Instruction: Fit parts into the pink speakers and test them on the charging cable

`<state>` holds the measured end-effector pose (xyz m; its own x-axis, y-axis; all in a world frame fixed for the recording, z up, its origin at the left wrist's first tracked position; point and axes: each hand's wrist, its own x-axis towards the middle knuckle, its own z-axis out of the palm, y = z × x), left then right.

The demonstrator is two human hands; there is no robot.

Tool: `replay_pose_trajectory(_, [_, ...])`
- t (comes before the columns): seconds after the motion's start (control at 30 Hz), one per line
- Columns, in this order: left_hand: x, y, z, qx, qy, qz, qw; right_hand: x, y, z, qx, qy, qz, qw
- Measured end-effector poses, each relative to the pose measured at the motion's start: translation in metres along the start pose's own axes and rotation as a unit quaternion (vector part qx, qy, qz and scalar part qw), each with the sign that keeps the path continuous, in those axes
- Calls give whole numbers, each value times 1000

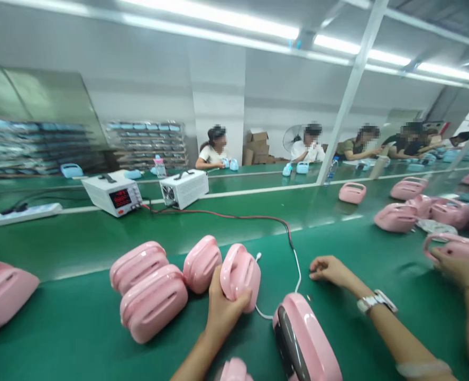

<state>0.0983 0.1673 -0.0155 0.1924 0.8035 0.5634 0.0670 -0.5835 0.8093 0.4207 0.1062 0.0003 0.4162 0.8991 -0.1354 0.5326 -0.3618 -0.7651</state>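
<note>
My left hand (pixel 224 309) is closed around a pink handled casing (pixel 240 275), holding it upright on the green belt (pixel 79 328). My right hand (pixel 331 271), with a white watch on the wrist, rests on the belt with its fingers curled together in a pinch close to a white cable (pixel 297 275). What the fingers hold is too small to see. A larger pink unit with a dark face (pixel 303 341) lies between my arms. Three more pink casings (pixel 153 301) lie in a cluster left of my left hand.
A power supply with a red display (pixel 113 196) and a white fan box (pixel 184 188) stand behind, with a red-black lead (pixel 234 216) running forward. Another person's hand (pixel 458 262) holds a pink casing at right. More pink casings (pixel 396 218) lie there; several people sit at the far belt.
</note>
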Motion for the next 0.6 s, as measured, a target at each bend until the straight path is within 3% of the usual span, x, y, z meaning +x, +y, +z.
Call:
replay_pose_trajectory(0.13, [8,1,13,-29,-58,39,997,13,9,6,10,-8,-14,1000])
replay_pose_trajectory(0.27, [34,5,43,-19,-172,91,981,16,18,11,15,10,-31,999])
replay_pose_trajectory(0.37, [54,3,67,5,-221,106,970,14,23,15,4,33,-37,999])
replay_pose_trajectory(0.47, [64,-10,83,1,-228,107,968,14,25,20,-10,62,-40,997])
replay_pose_trajectory(0.6, [64,-34,94,-29,-167,106,980,14,20,26,-25,93,-47,994])
